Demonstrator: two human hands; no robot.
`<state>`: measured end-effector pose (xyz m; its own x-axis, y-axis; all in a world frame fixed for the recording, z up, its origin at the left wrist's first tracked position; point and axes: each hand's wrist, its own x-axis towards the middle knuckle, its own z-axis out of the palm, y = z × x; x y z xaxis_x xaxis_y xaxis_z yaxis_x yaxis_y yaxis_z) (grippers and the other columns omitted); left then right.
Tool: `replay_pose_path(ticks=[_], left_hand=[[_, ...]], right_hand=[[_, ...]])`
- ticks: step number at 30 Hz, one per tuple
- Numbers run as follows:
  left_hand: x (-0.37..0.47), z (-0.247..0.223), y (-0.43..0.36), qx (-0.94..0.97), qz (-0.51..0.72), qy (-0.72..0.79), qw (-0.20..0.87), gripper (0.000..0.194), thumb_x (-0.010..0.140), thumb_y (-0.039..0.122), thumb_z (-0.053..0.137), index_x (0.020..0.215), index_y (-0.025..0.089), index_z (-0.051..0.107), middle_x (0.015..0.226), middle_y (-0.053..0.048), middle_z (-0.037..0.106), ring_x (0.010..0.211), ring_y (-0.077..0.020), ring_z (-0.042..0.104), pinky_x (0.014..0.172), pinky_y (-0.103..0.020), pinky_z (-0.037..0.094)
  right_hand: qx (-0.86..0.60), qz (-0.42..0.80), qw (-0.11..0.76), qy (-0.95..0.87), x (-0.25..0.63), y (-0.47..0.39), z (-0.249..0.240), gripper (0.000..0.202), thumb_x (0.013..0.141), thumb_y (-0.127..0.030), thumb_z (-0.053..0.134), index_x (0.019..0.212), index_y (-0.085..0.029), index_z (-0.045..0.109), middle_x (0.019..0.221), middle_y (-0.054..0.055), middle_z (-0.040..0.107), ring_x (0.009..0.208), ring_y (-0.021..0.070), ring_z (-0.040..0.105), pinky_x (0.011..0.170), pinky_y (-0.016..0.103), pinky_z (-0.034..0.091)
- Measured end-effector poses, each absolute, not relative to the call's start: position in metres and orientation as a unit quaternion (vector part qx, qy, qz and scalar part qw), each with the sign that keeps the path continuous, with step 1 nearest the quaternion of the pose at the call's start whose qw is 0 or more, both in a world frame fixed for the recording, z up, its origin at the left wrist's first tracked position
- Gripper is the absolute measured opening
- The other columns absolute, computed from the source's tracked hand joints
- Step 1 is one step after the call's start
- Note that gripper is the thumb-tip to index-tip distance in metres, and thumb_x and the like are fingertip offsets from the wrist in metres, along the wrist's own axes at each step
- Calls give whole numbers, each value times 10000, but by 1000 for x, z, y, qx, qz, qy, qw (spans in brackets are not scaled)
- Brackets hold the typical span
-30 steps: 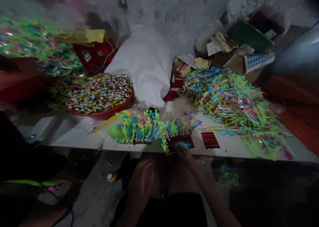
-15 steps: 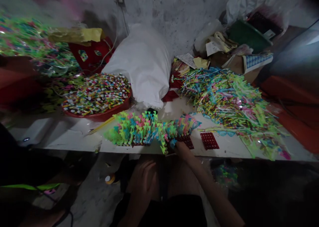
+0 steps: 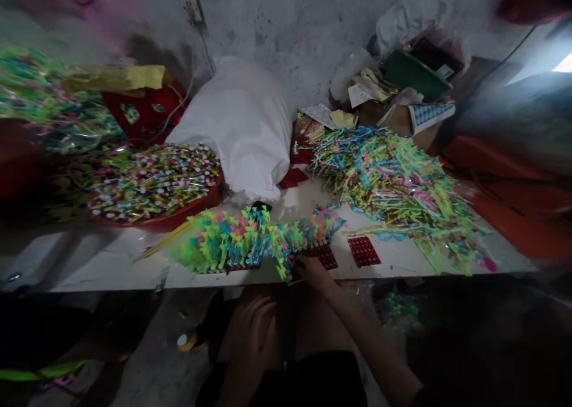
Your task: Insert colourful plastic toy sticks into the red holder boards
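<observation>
Upright green, blue and pink plastic pieces point(image 3: 236, 240) stand in a dense row at the table's front edge, over dark red perforated blocks. My right hand point(image 3: 310, 271) reaches to the right end of this row, fingers bent together beside a red block point(image 3: 327, 257); whatever lies between its fingertips is too dark and small to name. Another red perforated block point(image 3: 364, 251) lies farther right. My left hand point(image 3: 255, 323) rests on my thigh below the table edge, its fingers extended, with nothing in it.
A red basin point(image 3: 196, 207) of small colourful sticks stands at left, by a white sack point(image 3: 245, 127). A large heap of wrapped colourful sticks point(image 3: 393, 180) covers the right side. A person's dark-clothed leg point(image 3: 40, 329) is at lower left.
The view has turned slightly right. My right hand has drawn back a little, and the blue piece seen at its fingertips no longer shows there. My left hand stays on the thigh.
</observation>
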<state>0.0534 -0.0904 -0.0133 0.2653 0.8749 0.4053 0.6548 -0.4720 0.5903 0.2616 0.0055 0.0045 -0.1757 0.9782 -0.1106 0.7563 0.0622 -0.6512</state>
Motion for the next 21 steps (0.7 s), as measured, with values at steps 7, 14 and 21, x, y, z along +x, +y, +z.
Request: replay_pose_path(ticks=[7,14,21], left_hand=[[57,-15,-94,766,360,504,173,250,868,270,437,1046,219,605,1080,-67,633,1044,-210,585,886,-406,517],[60,-18,-85,779,360,494,142,241,864,282,453,1040,229,609,1062,-58,648,1017,-214,605,859,-404,538],[50,-33,-86,778,368,497,113,282,891,293,405,1099,248,591,1103,-59,632,1009,-196,605,869,-372,537]], right_hand=[[-638,347,186,-662,338,-12,2,237,817,-251,527,1000,-180,659,952,53,714,822,180,666,740,279,511],[-772,127,159,-602,409,53,-2,349,855,-222,459,1171,-114,561,1198,153,596,1107,208,541,935,321,400],[-786,66,164,-593,409,95,-18,377,815,-143,476,1178,-69,544,1150,184,595,1112,223,515,953,328,368]])
